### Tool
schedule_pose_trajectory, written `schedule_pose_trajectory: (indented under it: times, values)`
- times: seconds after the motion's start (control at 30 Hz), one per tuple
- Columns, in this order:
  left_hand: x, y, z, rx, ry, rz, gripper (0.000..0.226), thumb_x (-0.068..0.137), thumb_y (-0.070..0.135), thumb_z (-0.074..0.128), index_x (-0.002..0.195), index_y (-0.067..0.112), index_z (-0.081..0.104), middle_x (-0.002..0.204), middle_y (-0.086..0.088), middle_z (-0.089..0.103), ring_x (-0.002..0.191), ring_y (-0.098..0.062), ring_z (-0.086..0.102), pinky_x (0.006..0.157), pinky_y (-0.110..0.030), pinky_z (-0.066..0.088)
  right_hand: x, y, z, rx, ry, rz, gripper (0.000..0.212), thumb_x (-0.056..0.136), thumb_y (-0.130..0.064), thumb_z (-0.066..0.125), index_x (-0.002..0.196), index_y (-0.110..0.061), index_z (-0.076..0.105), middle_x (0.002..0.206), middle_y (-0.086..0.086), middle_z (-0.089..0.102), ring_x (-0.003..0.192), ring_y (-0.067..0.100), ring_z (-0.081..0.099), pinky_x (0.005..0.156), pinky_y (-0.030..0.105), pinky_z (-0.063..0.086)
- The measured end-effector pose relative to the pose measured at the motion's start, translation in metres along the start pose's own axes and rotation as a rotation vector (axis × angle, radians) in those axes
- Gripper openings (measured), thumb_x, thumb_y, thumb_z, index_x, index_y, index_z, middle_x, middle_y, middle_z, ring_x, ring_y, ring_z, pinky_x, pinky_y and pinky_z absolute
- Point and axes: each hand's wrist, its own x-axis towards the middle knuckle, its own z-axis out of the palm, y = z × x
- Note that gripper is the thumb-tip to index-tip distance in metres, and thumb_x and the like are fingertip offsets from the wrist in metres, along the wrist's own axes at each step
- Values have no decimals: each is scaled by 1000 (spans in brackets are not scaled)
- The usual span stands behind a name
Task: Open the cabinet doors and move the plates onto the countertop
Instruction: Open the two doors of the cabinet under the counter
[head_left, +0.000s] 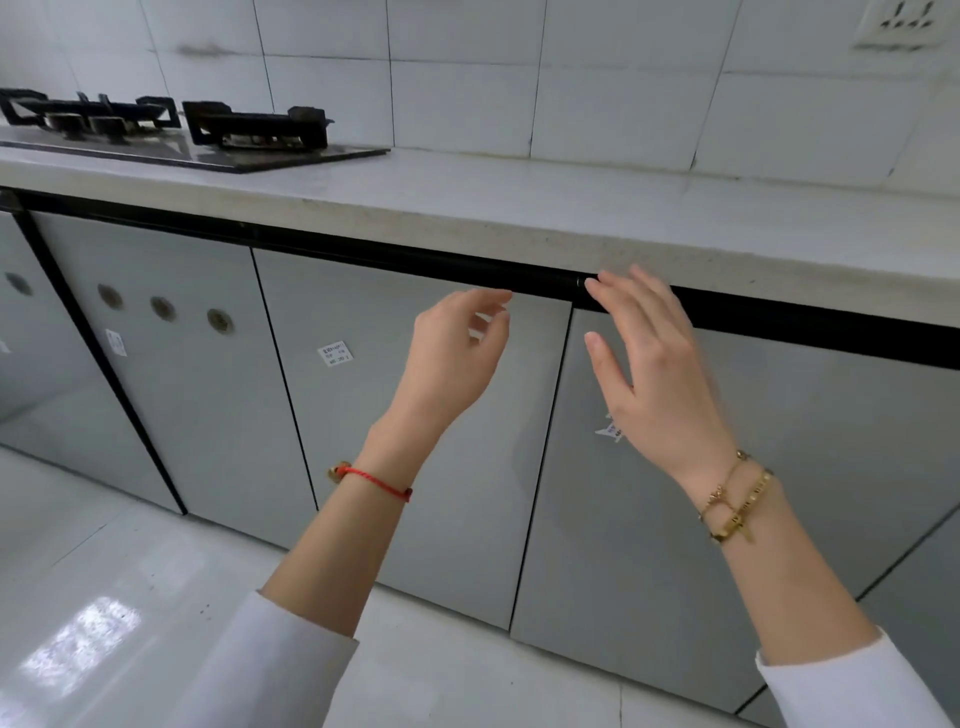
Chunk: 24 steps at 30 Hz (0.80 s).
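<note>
- Hiding any plates, the glossy grey cabinet doors (415, 415) stand shut under the pale stone countertop (571, 218).
- Left hand (452, 358) and right hand (649, 374) hover near the doors' top edge, fingers loose, gripping nothing.

- The stove (171, 132) sits on the countertop (519, 208), far left.
- The cabinet doors (405, 415) stand below it, shut.
- Both hands (452, 353) hover before them, seemingly not touching.
</note>
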Motion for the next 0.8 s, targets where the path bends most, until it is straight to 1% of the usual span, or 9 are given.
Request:
schedule_pose_trajectory:
  times: [0.07, 0.1, 0.17, 0.23, 0.4, 0.53, 0.6, 0.7, 0.8]
  values:
    - [10, 4, 11, -101, -13, -102, 27, 95, 24, 54, 118, 21, 67, 106, 9, 70, 83, 3, 63, 69, 1, 41, 3, 2, 2, -22, 10, -10, 43, 100, -21, 45, 141, -7, 44, 149, 7, 41, 145, 22, 24, 121, 34, 16]
    - [13, 6, 16, -153, -26, -139, 27, 94, 26, 55, 119, 23, 67, 106, 8, 71, 86, 0, 65, 73, -3, 45, 4, 2, 4, -32, 16, -15, 43, 100, -21, 45, 141, -7, 44, 149, 7, 40, 145, 22, 23, 121, 33, 16]
    - [21, 9, 24, -275, -42, -208, 29, 94, 27, 55, 121, 23, 65, 109, 6, 70, 92, -6, 67, 85, -20, 52, 7, 3, 6, -48, 27, -20, 44, 100, -22, 45, 141, -7, 43, 150, 7, 38, 146, 23, 22, 121, 35, 17]
    - [25, 11, 30, -399, -45, -286, 29, 94, 25, 55, 121, 21, 64, 111, 5, 70, 90, -7, 68, 88, -29, 55, 9, 3, 9, -60, 30, -25, 44, 100, -21, 45, 142, -7, 43, 151, 8, 38, 146, 24, 21, 121, 40, 19]
    - [30, 11, 35, -684, -88, -414, 28, 94, 19, 56, 121, 15, 61, 112, 2, 69, 87, -6, 67, 76, -20, 53, 10, 4, 15, -73, 8, -24, 45, 99, -18, 46, 142, -6, 41, 152, 9, 36, 147, 26, 19, 119, 47, 22]
    - [31, 12, 36, -837, -104, -432, 18, 96, 15, 55, 113, 16, 59, 112, 2, 68, 92, -11, 65, 79, -22, 51, 9, 5, 17, -70, -6, -12, 46, 100, -18, 45, 143, -6, 40, 153, 8, 34, 148, 25, 16, 119, 47, 21]
    - [29, 12, 37, -843, -112, -419, 19, 97, 13, 52, 114, 15, 59, 114, 1, 68, 95, -12, 64, 83, -23, 51, 8, 6, 16, -65, -9, -11, 46, 100, -18, 45, 144, -6, 39, 154, 7, 33, 148, 23, 15, 119, 47, 21]
    - [25, 12, 36, -809, -98, -396, 21, 97, 11, 51, 116, 14, 61, 114, 1, 69, 94, -11, 64, 82, -23, 50, 6, 6, 15, -57, -15, -5, 47, 101, -18, 43, 146, -7, 37, 155, 6, 32, 148, 21, 14, 120, 45, 18]
    - [17, 13, 29, -788, -70, -384, 19, 97, 11, 51, 109, 17, 65, 109, 3, 71, 90, -9, 65, 82, -22, 50, 3, 6, 13, -34, -32, 5, 48, 101, -19, 41, 148, -9, 33, 156, 4, 31, 149, 19, 14, 122, 41, 11]
